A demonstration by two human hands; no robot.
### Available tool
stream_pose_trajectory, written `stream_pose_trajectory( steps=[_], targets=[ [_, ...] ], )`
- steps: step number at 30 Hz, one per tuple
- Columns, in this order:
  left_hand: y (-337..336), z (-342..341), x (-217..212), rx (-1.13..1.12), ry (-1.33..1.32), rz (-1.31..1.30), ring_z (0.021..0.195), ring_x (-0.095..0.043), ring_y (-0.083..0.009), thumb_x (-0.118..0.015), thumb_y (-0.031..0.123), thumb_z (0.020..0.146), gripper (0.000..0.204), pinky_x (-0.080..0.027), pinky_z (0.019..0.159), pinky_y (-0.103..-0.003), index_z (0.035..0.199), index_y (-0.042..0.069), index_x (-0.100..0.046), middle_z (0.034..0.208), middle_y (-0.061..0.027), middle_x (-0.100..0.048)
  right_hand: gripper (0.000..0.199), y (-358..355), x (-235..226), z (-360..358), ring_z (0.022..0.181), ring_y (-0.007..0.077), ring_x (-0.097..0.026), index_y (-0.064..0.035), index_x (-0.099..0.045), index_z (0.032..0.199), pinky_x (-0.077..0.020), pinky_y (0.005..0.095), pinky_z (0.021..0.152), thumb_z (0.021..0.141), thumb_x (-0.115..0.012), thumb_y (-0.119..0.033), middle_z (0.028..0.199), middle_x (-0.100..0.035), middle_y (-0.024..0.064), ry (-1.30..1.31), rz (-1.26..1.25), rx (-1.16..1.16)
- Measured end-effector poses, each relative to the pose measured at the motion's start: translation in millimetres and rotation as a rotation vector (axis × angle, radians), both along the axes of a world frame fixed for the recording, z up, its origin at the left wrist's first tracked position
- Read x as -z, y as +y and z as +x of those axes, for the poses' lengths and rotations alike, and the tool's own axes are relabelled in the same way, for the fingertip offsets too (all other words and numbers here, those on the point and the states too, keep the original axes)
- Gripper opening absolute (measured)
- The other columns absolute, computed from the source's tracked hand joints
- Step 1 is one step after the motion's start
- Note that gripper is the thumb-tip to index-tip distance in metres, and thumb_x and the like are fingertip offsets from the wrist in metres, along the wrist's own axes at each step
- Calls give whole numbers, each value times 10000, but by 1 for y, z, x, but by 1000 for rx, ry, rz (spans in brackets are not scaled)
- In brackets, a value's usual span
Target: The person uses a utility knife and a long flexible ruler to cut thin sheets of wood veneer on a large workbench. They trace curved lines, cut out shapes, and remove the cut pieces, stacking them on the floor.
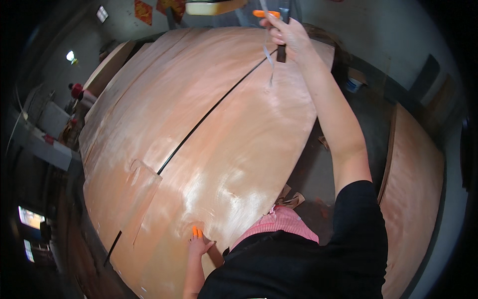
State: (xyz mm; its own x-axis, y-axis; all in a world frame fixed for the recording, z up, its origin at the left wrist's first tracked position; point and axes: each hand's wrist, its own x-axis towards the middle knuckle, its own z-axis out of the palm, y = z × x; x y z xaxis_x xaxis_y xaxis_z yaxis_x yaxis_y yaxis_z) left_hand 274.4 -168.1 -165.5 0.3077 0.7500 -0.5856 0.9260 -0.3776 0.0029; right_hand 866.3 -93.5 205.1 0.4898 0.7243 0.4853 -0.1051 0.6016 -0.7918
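Observation:
A large sheet of pale reddish wood veneer (pixel 219 124) spreads in front of me. My left hand (pixel 198 244) rests on its near part, fingers stretched out, with orange covers (pixel 197 231) on two fingertips. Raised over the far right corner, my right hand (pixel 289 37) is closed around a dark-handled tool (pixel 282 52) whose exact kind I cannot make out. An orange cover (pixel 266 14) shows on a finger of that hand. A thin whitish strip (pixel 269 56) dangles beside it. Below the hand, a narrow black gap (pixel 214 107) runs diagonally toward a torn, lifted veneer piece (pixel 142 184).
Another stack of wood sheets (pixel 416 199) stands at the right. Brown scraps (pixel 291 197) lie on the floor beside the veneer's right edge. A white-and-blue bucket (pixel 354 82) is at the far right. A person in red (pixel 77 91) is at the far left.

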Motion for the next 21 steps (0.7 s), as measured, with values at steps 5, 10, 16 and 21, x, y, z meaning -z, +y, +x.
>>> stream_pose_trajectory(
  steps=[5, 10, 16, 21],
  targets=[
    [-2, 4, -6, 8, 11, 58, 1245, -214, -300, -539, 595, 666, 905, -209, 974, -506, 1316, 64, -200, 1396, -127, -91, 273, -5, 3, -4, 414, -10, -274, 10, -545, 923, -222, 143, 374, 799, -590, -228, 698, -522, 6, 46, -12, 72],
    [-4, -3, 1, -17, -33, 61, 1247, -216, -284, -528, 591, 678, 885, -211, 970, -512, 1315, 71, -203, 1401, -96, -93, 252, -3, 8, -12, 420, -12, -272, 42, -571, 923, -225, 139, 382, 804, -554, -180, 735, -555, 20, -66, -63, 77],
    [0, 3, -10, -7, 55, 37, 1256, -203, -256, -528, 589, 679, 868, -217, 965, -509, 1315, 89, -212, 1400, -82, -106, 204, -8, -2, -3, 385, -25, -262, 6, -596, 883, -194, 140, 344, 805, -539, -174, 690, -570, 10, -106, -118, 185],
    [-1, -3, 5, -2, 57, 61, 1257, -196, -248, -538, 594, 667, 884, -209, 971, -505, 1322, 107, -198, 1395, -82, -124, 195, -7, -16, -7, 385, -14, -255, 5, -603, 884, -199, 152, 353, 798, -544, -160, 722, -586, 33, 58, 49, 249]
  ],
)
